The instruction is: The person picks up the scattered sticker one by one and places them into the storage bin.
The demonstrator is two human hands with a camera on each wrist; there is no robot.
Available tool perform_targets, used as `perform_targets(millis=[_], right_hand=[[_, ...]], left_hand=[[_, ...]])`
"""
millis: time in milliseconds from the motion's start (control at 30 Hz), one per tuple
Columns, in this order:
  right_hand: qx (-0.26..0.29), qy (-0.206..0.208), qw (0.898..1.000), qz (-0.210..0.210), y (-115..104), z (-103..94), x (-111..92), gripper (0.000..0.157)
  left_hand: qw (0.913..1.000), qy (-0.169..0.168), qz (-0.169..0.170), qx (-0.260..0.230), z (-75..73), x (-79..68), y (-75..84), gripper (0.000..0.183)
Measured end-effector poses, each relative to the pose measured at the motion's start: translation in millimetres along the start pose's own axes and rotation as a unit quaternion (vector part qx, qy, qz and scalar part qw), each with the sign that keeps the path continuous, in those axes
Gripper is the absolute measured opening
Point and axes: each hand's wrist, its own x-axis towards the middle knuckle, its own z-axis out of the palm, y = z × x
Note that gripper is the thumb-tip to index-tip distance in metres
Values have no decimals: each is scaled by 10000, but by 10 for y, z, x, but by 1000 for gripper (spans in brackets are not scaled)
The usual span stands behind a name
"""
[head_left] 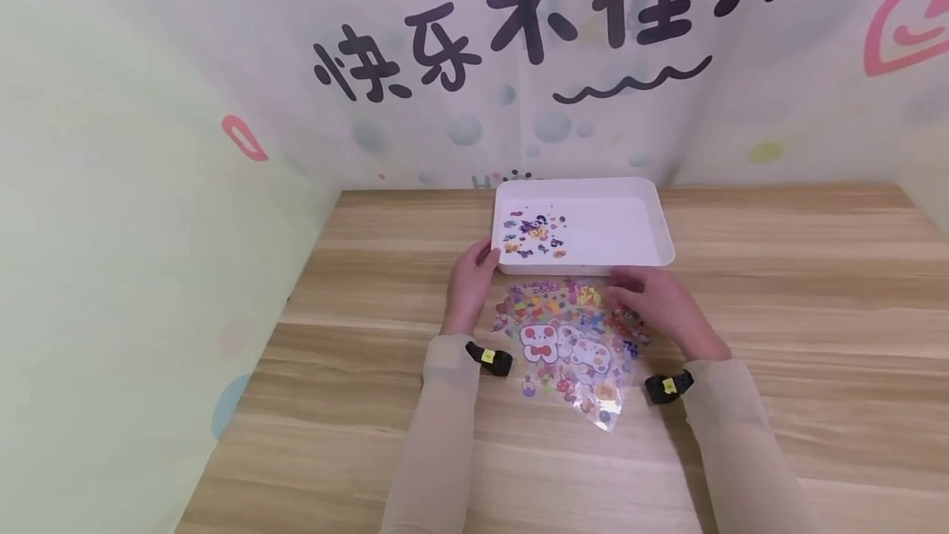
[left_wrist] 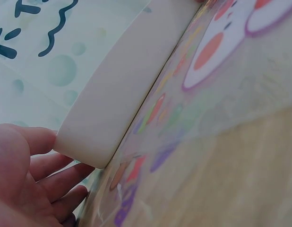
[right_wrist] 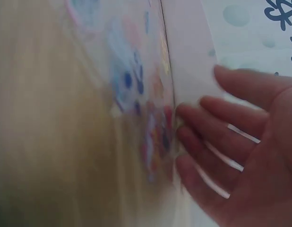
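A white rectangular tray point(head_left: 611, 229) lies at the back of the table, with small colourful pieces point(head_left: 535, 229) scattered over its left part. At its front left corner is my left hand point(head_left: 472, 283), thumb and fingers around the corner; the left wrist view shows the hand point(left_wrist: 37, 184) against the tray wall point(left_wrist: 115, 90). My right hand point(head_left: 660, 303) hovers near the front right of the tray, fingers loosely spread and apart from one another point(right_wrist: 245, 137), holding nothing. Between the hands lies a clear plastic sheet point(head_left: 567, 348) covered in cartoon stickers, bears among them.
The wood-grain table point(head_left: 815, 303) ends at a printed cloth backdrop point(head_left: 474, 130) right behind the tray. A pale wall point(head_left: 133, 229) rises along the left edge. Each wrist carries a black strap device point(head_left: 489, 358).
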Motion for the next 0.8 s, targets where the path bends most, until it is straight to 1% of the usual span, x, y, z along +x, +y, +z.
perform_targets(millis=[200,267,367,533,667,800], right_hand=[[-930,170,9955,89,-37,-71,-33,36],[-1093,174,9938,108,-41,-79,-38,33],[-1230,179,9919,254,-36,-79,-43,34],[-1357,176,9893,511,-31,-47,-43,48],[-1585,197,9860,480,-45,-2,-49,53],[-1713,251,9841,385,-68,26,-63,50]], left_hand=[[10000,-2,22,-93,-18,11,-12,44],[9999,5,10,-113,-22,16,-18,44],[9999,4,0,-137,-19,26,-28,44],[9999,-17,3,-166,-2,32,-35,42],[9998,-36,26,-199,8,26,-30,41],[9998,-18,36,-188,14,24,-25,41]])
